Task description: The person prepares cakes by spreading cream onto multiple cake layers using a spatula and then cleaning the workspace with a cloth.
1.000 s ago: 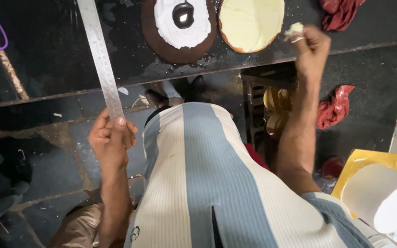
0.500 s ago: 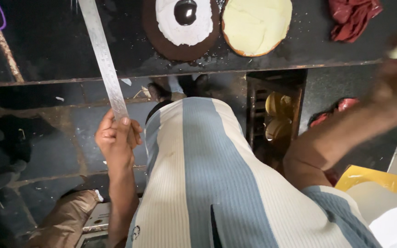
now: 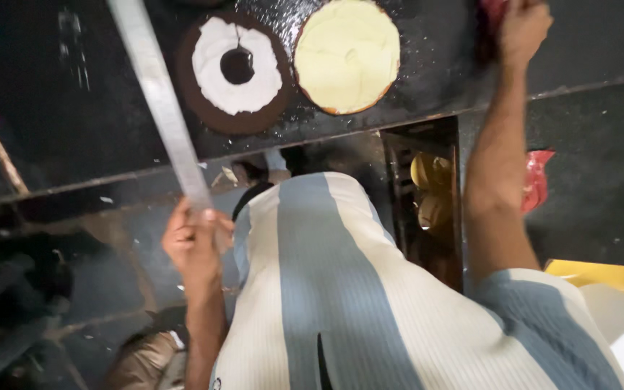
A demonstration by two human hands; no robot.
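Left hand [image 3: 195,242] gripping long metal blade [image 3: 157,97], blade reaching up past dark round batter [image 3: 236,72]. Right hand [image 3: 520,27] reaching onto black griddle [image 3: 52,108], touching red cloth [image 3: 491,13]; pale round batter [image 3: 348,56] lying left of it.

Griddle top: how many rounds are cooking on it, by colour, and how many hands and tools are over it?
Dark round with white batter: 1
Pale yellow round: 1
Long metal blade, held in the left hand: 1
Red cloth, at the right hand: 1
Hands: 2
Total: 6
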